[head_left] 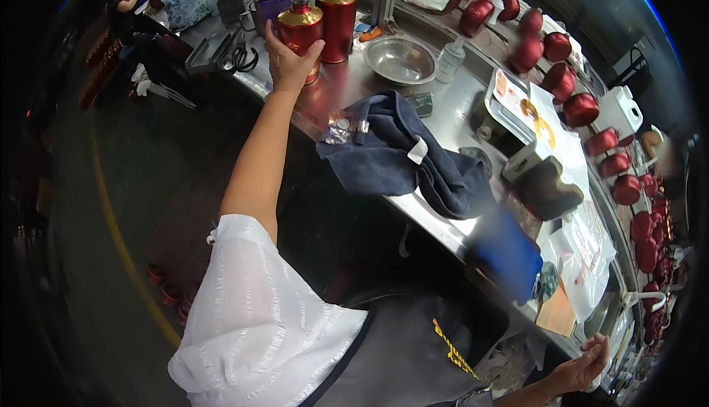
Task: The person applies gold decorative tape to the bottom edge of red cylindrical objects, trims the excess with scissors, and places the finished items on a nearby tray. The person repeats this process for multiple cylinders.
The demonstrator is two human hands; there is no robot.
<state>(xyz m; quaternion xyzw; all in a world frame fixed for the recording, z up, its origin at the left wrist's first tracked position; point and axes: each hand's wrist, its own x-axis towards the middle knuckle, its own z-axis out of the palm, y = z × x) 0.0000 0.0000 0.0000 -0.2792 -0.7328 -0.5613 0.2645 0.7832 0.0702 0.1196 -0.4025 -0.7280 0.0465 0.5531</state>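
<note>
At the far end of the metal bench, my left hand point(290, 61) is stretched out and wrapped round a red bottle point(301, 30) with a gold shoulder. It stands upright, partly covered by my fingers. A second red bottle point(337, 26) stands just right of it, and a purple bottle point(272, 1) is close behind to the left. My right hand point(586, 366) is low at the right, beside the bench edge. Its fingers are loosely bent, with nothing visible in them.
A dark blue cloth point(399, 141) hangs over the bench edge. Behind it are a steel bowl point(401, 60) and a clear squeeze bottle point(450, 60). Scissors point(240, 56) lie left of the bottles. Red round parts point(559, 80) line a curved rail. A blue object point(509, 255) sits nearer me.
</note>
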